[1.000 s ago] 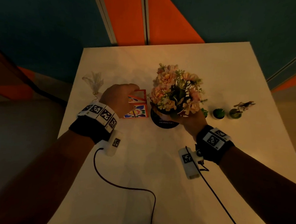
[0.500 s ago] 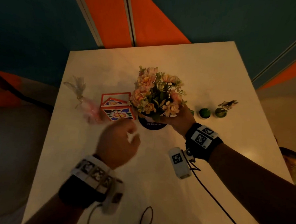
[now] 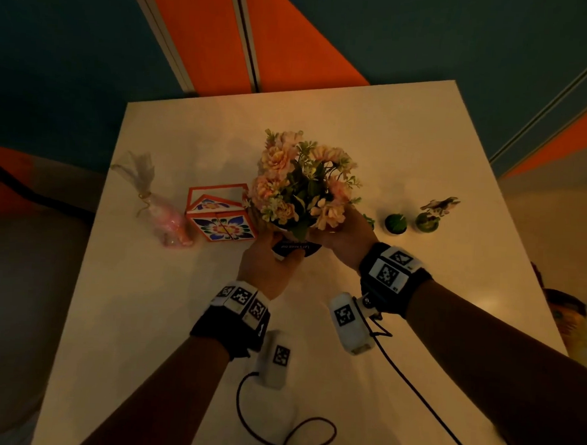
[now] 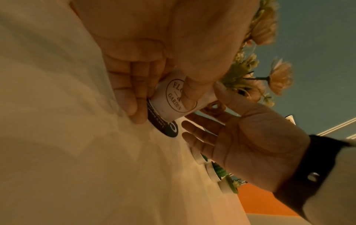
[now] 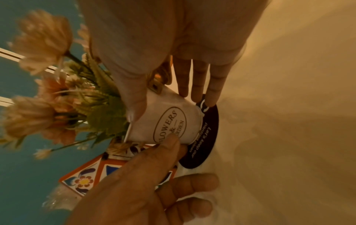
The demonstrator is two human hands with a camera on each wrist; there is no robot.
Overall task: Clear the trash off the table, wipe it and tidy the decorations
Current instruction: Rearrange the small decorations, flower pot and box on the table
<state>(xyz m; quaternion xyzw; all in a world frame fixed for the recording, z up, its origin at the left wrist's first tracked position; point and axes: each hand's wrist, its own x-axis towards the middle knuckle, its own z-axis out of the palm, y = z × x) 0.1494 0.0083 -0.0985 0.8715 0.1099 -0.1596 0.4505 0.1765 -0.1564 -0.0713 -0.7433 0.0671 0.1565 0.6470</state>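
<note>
Pot: white flower pot printed "FLOWERS & GARDEN" [image 5: 169, 121], frame centre, on a round black coaster [image 5: 204, 137].
Left hand [image 3: 269, 268]: thumb and fingers clasp the pot's base.
Right hand [image 3: 342, 238]: thumb on the rim, fingers extended behind it.
Left of the pot: orange floral-patterned box [image 3: 221, 218], touching the blooms; pink cellophane-wrapped bundle [image 3: 169, 222].
Right of the pot: small green potted plants [image 3: 395, 223].

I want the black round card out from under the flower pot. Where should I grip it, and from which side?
Pinch the card by its near edge, coming from your side: there it juts past the flower pot, which is tilted off it, probably freeing it. The patterned box crowds the left side, the right hand the right.
</note>
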